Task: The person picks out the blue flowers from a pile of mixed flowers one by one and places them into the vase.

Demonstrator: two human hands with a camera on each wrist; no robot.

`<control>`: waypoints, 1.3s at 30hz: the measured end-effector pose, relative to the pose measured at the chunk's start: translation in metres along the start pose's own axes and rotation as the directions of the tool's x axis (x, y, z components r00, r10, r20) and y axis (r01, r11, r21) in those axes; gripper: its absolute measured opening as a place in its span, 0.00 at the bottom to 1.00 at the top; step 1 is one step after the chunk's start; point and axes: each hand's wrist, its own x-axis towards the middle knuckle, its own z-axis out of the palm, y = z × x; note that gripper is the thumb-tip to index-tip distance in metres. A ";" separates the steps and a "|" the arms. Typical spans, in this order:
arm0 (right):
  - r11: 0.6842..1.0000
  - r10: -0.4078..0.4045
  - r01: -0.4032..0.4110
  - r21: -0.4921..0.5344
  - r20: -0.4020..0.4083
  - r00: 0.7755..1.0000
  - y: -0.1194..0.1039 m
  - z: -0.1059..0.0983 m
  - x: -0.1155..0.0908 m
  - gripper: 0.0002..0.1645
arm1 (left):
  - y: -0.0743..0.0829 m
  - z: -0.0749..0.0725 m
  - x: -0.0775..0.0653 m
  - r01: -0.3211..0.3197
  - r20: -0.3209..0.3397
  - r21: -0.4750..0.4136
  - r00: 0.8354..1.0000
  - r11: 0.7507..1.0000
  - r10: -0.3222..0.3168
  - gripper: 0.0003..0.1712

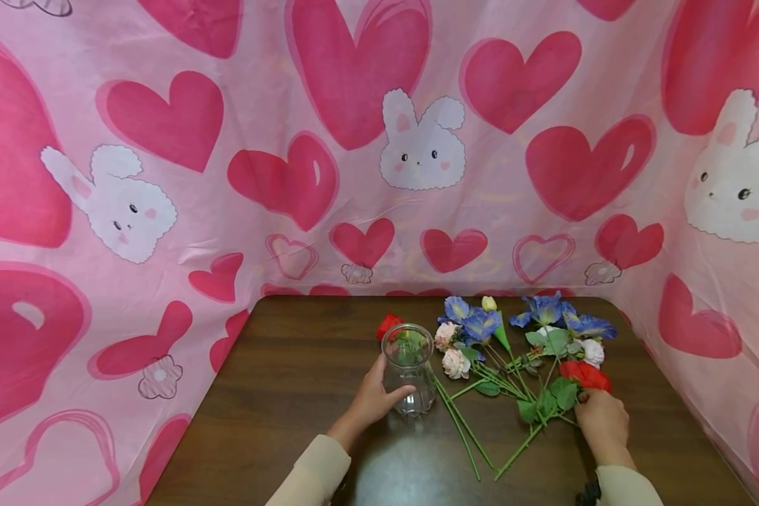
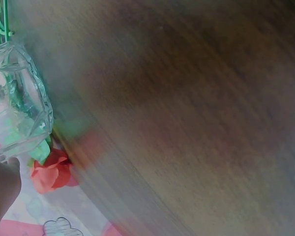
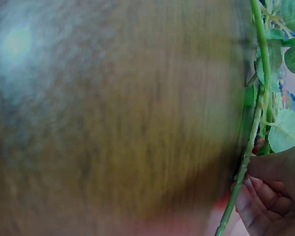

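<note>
A clear glass vase stands upright on the brown table. My left hand grips its left side, thumb across the front; its faceted base shows in the left wrist view. A red flower lies behind the vase. To the right, my right hand is at another red flower at the edge of the flower pile. In the right wrist view, thumb and curled fingers pinch at a green stem beside leaves; the flower head is hidden there.
Blue irises, more blue irises, pale pink roses, a yellow bud and a white flower lie with crossing stems right of the vase. A pink heart-patterned cloth hangs around the table.
</note>
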 end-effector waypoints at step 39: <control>0.994 0.112 -0.112 0.006 -0.033 0.993 -0.043 0.004 -0.014 0.32 | 0.001 0.000 0.000 0.017 -0.006 0.003 1.000 1.000 -0.017 0.50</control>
